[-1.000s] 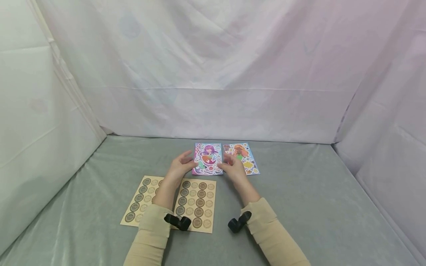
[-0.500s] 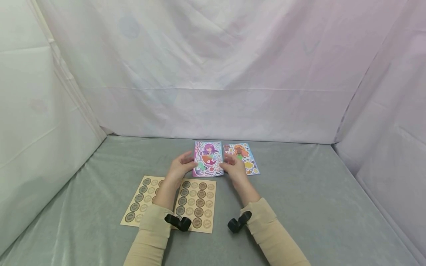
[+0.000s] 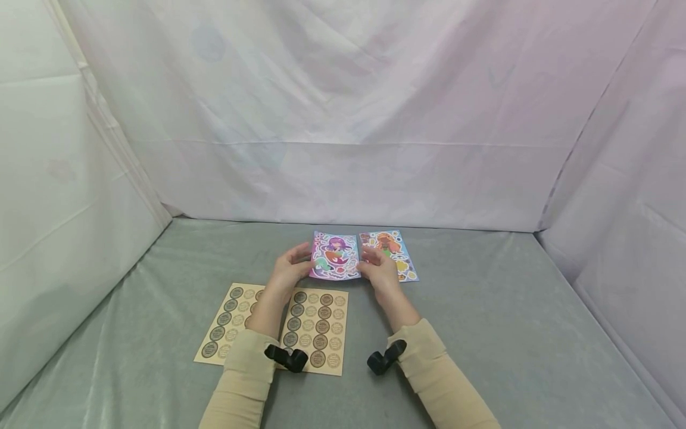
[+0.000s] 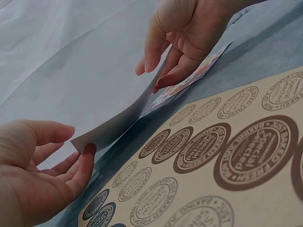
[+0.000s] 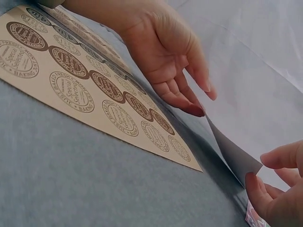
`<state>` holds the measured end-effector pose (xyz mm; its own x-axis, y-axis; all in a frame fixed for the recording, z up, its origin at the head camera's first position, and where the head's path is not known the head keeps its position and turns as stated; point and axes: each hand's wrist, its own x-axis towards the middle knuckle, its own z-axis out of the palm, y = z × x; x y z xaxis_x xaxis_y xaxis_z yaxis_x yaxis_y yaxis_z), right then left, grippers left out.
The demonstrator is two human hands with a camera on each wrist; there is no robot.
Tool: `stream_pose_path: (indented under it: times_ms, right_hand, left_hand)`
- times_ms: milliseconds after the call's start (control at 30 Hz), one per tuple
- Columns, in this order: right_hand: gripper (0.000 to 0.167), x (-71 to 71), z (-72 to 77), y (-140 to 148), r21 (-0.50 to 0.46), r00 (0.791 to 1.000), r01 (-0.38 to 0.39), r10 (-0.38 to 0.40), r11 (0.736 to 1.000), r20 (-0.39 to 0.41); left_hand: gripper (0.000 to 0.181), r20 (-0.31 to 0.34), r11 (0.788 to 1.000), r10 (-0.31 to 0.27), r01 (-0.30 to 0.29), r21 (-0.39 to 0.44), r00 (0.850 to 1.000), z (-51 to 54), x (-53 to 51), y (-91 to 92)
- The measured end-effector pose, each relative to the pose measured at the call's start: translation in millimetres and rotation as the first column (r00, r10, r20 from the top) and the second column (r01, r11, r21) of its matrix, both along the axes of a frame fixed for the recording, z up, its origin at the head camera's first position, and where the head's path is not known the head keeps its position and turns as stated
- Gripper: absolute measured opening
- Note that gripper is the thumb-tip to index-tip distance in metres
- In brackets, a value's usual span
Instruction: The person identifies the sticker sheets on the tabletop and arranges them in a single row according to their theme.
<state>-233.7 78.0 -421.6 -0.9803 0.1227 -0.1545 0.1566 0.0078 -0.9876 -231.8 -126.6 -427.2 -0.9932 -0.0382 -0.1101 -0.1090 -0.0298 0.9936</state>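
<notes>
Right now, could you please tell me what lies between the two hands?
The head view shows a purple-haired mermaid sheet, held by the left hand and right hand.

2 tan label shts (image 3: pixel 314 328) flat on gry cloth (image 3: pixel 509 322); wht drapes (image 3: pixel 343 131) behind.

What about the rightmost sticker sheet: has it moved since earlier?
No: in the head view, the rightmost sticker sheet hasn't shifted either way against the table.
</notes>
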Motion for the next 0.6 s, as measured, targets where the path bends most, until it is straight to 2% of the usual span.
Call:
stream_pose_path:
  times_ms: [300,600]
  right_hand:
    - [0.056,-1.0,0.7,1.6,-0.005,1.000,0.009,-0.009,1.000,0.000]
    - [0.056,-1.1,4.9,2.3,-0.016,1.000,0.022,-0.022,1.000,0.007]
  left_hand:
    - [0.061,-0.022,1.000,0.016,-0.016,0.009,1.000,0.5,0.0,-1.0]
    - [0.065,-0.063,0.999,0.018,-0.016,0.043,0.998,5.3,1.0,0.2]
